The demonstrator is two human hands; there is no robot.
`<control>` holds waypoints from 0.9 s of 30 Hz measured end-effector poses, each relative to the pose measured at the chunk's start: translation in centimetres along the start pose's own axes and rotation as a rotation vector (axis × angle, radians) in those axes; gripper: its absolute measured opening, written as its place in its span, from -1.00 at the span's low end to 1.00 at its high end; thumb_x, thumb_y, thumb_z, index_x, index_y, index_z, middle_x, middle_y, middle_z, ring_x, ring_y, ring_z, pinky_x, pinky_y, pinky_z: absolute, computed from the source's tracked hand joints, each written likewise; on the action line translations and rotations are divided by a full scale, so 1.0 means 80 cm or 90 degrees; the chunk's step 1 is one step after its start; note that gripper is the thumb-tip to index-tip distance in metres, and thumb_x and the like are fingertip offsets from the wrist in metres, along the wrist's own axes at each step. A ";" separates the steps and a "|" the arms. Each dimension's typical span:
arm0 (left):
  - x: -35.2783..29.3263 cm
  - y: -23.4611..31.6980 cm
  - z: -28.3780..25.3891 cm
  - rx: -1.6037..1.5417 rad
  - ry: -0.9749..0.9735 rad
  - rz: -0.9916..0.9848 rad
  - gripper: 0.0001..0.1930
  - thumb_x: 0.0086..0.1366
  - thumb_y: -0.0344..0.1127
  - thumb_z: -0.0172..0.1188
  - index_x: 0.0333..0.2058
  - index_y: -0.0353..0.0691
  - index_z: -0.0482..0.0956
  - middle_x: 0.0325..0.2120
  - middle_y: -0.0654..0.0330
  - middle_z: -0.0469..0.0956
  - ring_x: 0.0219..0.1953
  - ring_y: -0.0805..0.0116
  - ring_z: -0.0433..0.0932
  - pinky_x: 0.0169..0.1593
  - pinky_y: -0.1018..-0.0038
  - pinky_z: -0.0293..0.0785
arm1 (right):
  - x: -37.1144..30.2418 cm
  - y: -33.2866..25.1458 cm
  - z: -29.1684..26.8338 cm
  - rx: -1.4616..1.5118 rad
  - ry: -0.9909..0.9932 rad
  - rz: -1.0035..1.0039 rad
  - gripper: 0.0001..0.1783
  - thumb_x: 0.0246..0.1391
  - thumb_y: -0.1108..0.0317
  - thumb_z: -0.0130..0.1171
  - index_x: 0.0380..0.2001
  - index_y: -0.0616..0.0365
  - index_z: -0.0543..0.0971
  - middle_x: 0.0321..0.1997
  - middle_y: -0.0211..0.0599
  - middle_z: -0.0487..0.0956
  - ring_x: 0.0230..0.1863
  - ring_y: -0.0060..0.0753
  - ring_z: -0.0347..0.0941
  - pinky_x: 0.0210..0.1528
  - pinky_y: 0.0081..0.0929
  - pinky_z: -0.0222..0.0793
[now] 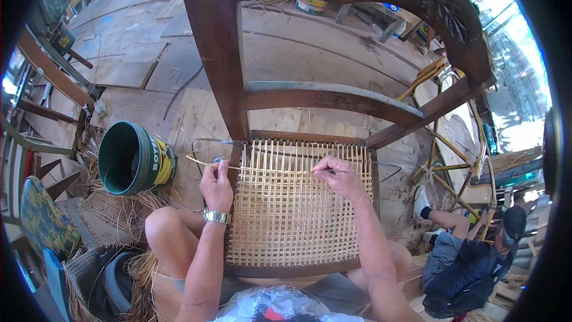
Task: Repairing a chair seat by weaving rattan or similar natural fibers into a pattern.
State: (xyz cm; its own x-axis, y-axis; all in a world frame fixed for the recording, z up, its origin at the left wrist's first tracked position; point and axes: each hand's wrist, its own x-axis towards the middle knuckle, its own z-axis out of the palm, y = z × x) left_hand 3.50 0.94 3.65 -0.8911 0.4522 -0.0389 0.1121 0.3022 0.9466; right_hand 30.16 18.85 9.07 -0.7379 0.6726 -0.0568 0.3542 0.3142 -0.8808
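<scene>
A dark wooden chair (214, 53) with a carved back stands in front of me, its cane seat (286, 220) spread between my knees. The weave is an open square grid; toward the back rail, mostly lengthwise strands show. My left hand (216, 189), wearing a metal watch, pinches a pale cane strand (196, 160) at the seat's left edge. That strand runs rightward across the weave. Over the right part of the seat, my right hand (342, 180) is closed on a thin dark stick-like tool (323, 170), its tip at the strands. The tool's exact kind is unclear.
An open green bucket (128, 158) stands left of the chair. Loose cane fibres (143, 274) and woven scraps lie at lower left. At right, a person (471, 268) sits beside a bamboo-like frame (447, 143). Another bucket (311, 5) is behind the chair.
</scene>
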 end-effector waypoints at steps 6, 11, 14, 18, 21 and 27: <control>-0.060 0.052 -0.040 0.366 -0.091 0.173 -0.55 0.19 -0.11 0.43 -0.14 -0.34 0.53 -0.19 0.02 0.57 -0.17 0.15 0.57 -0.17 0.28 0.49 | -0.021 0.023 -0.032 0.110 0.143 0.080 -0.90 0.21 0.40 0.29 -0.26 0.18 0.64 -0.28 -0.45 0.62 -0.24 -0.63 0.49 -0.15 -0.61 0.44; -0.088 0.117 0.028 0.168 -0.453 0.359 -0.16 -0.03 -0.15 0.58 0.17 -0.29 0.33 -0.10 0.00 0.57 -0.02 0.04 0.55 0.10 0.22 0.46 | -0.018 0.026 -0.018 0.166 0.129 0.033 -0.86 0.22 0.35 0.28 -0.26 0.21 0.65 -0.29 -0.39 0.63 -0.26 -0.61 0.52 -0.15 -0.52 0.46; -0.074 0.130 0.102 0.186 -0.589 0.377 0.09 -0.06 -0.13 0.60 0.36 -0.28 0.09 -0.06 0.02 0.57 0.00 0.05 0.54 0.12 0.22 0.44 | -0.023 0.040 -0.022 -0.016 0.133 0.027 -0.86 0.17 0.44 0.28 -0.22 0.26 0.64 -0.24 -0.25 0.63 -0.25 -0.49 0.58 -0.13 -0.54 0.52; -0.073 0.142 0.136 0.353 -0.673 0.375 0.22 -0.15 -0.05 0.64 0.37 -0.30 0.02 -0.05 0.00 0.56 0.01 0.02 0.53 0.14 0.20 0.42 | -0.025 0.027 -0.015 0.051 0.158 0.007 -0.86 0.13 0.42 0.31 -0.23 0.19 0.66 -0.27 -0.20 0.61 -0.25 -0.40 0.61 -0.15 -0.40 0.54; -0.078 0.135 0.145 0.385 -0.639 0.388 0.20 -0.20 -0.03 0.65 0.32 -0.31 0.07 -0.07 -0.04 0.56 0.00 -0.02 0.53 0.13 0.20 0.43 | -0.025 0.022 -0.016 -0.055 0.156 0.015 -0.87 0.12 0.43 0.32 -0.25 0.17 0.67 -0.26 -0.18 0.62 -0.27 -0.35 0.60 -0.17 -0.40 0.54; -0.075 0.120 0.146 0.309 -0.619 0.356 0.18 -0.29 -0.02 0.68 0.26 -0.27 0.15 -0.10 0.00 0.58 -0.03 -0.02 0.55 0.04 0.16 0.50 | -0.025 0.006 -0.013 -0.132 0.170 0.011 -0.89 0.07 0.41 0.34 -0.31 0.14 0.69 -0.32 -0.21 0.60 -0.25 -0.25 0.55 -0.14 -0.32 0.49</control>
State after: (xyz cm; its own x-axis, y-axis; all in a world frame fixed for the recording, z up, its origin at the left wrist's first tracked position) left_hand 15.05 10.92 9.27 0.0090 0.9964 -0.0842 0.7118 0.0528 0.7004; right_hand 32.44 18.34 9.23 -0.5640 0.8221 0.0780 0.4953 0.4123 -0.7646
